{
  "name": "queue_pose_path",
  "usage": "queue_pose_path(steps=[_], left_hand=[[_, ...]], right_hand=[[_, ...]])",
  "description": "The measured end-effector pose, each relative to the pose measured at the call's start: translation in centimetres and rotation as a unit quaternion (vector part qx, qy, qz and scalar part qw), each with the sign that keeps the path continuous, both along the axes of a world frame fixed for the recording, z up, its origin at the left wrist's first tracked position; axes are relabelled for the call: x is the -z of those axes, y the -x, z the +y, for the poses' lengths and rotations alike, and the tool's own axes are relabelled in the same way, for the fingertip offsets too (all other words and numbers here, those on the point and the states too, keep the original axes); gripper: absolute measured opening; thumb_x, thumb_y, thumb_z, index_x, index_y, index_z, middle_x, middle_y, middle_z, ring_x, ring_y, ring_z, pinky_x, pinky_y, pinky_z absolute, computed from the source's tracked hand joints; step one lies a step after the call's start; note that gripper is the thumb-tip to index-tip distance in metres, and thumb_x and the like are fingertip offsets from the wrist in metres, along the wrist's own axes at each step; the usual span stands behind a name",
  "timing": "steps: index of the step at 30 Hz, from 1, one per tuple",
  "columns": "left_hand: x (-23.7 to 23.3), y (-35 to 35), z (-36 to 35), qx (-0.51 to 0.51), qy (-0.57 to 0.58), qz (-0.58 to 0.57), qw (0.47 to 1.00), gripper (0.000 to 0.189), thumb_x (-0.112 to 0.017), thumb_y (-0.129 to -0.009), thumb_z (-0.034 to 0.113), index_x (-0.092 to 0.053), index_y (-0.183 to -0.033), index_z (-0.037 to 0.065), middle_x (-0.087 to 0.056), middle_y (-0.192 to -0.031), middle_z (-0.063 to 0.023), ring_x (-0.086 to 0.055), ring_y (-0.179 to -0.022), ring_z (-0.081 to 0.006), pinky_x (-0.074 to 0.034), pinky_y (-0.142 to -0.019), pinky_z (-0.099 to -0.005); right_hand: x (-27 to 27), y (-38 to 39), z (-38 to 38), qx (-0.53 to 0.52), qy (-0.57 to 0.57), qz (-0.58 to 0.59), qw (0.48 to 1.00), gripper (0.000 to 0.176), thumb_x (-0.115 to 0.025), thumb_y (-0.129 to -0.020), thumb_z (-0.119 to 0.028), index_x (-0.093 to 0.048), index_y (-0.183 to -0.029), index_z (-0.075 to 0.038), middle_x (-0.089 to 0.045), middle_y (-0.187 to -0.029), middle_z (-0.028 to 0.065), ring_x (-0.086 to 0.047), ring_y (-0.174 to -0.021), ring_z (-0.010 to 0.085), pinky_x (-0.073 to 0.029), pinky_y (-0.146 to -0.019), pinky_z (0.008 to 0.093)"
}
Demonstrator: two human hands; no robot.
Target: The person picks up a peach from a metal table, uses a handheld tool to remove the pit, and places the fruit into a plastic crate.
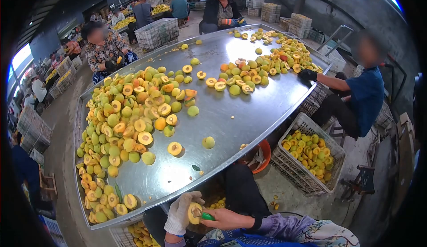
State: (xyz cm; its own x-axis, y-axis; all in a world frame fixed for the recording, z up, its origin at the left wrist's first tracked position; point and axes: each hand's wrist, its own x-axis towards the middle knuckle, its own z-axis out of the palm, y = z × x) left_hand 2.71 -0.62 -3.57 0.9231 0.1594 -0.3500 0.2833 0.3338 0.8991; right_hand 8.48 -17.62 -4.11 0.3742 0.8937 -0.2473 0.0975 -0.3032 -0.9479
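Halved yellow peach (194, 212) with a brownish pit hollow sits in the left hand (180, 213), which wears a white knitted glove. Its fingers are curled around the fruit, low in the view, just below the edge of the large shiny steel table (231, 109). The bare right hand (224, 219) closes its fingers on a small green-handled tool (207, 216) that touches the peach. Green and yellow whole peaches (111, 127) lie piled on the table.

Head-worn view, downward over table (235, 113) (wide fisheye)
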Motion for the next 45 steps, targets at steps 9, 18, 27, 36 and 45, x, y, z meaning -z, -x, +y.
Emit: queue_pose_path(steps=[9,18,27,36,45], left_hand=[[-0.3,0.1,-0.2,-0.002,0.003,-0.019,1.000,0.065,-0.043,-0.092,0.053,-0.051,-0.115,-0.007,-0.061,-0.098,-0.0174,-0.063,-0.081,-0.0232,-0.052,-0.073,-0.0310],[-1.7,-0.1,-3.8,-0.158,-0.084,-0.127,0.976,0.055,-0.059,-0.086,0.040,-0.048,-0.118,-0.004,-0.055,-0.105,-0.0118,-0.061,-0.088,-0.0229,-0.049,-0.079,-0.0311],[-1.7,0.1,-4.4,-0.178,-0.116,-0.139,0.967,0.038,-0.059,-0.087,0.021,-0.051,-0.115,-0.003,-0.057,-0.107,-0.0120,-0.062,-0.089,-0.0196,-0.049,-0.077,-0.0280],[-1.4,0.0,-3.8,-0.165,-0.108,-0.111,0.974,0.055,-0.059,-0.087,0.039,-0.046,-0.118,-0.004,-0.054,-0.107,-0.0125,-0.061,-0.090,-0.0225,-0.050,-0.079,-0.0309],[-2.2,-0.2,-5.6,-0.243,-0.097,-0.134,0.956,0.043,-0.055,-0.089,0.021,-0.044,-0.123,-0.003,-0.052,-0.111,-0.0120,-0.058,-0.098,-0.0233,-0.045,-0.086,-0.0319]], right_hand=[[0.4,0.1,-0.1,0.019,-0.021,0.011,1.000,0.033,-0.051,-0.092,-0.033,-0.053,-0.111,-0.005,-0.058,-0.072,0.0163,-0.057,-0.063,0.0293,-0.044,-0.061,0.0376],[-1.0,-0.5,0.0,0.057,-0.011,0.108,0.992,0.029,-0.051,-0.093,-0.029,-0.053,-0.106,-0.003,-0.052,-0.066,0.0081,-0.052,-0.061,0.0153,-0.041,-0.056,0.0327],[-1.8,-0.6,-0.4,0.038,-0.045,0.083,0.995,0.028,-0.050,-0.093,-0.027,-0.053,-0.102,-0.001,-0.053,-0.068,0.0085,-0.050,-0.062,0.0155,-0.041,-0.058,0.0335],[-0.9,-0.5,0.1,0.053,-0.024,0.098,0.994,0.027,-0.051,-0.092,-0.026,-0.053,-0.100,0.000,-0.054,-0.066,0.0071,-0.050,-0.058,0.0144,-0.041,-0.055,0.0327],[-2.5,-0.5,0.4,0.088,-0.023,0.121,0.988,0.023,-0.052,-0.092,-0.023,-0.052,-0.099,-0.001,-0.050,-0.063,0.0013,-0.048,-0.055,0.0105,-0.040,-0.051,0.0285]])
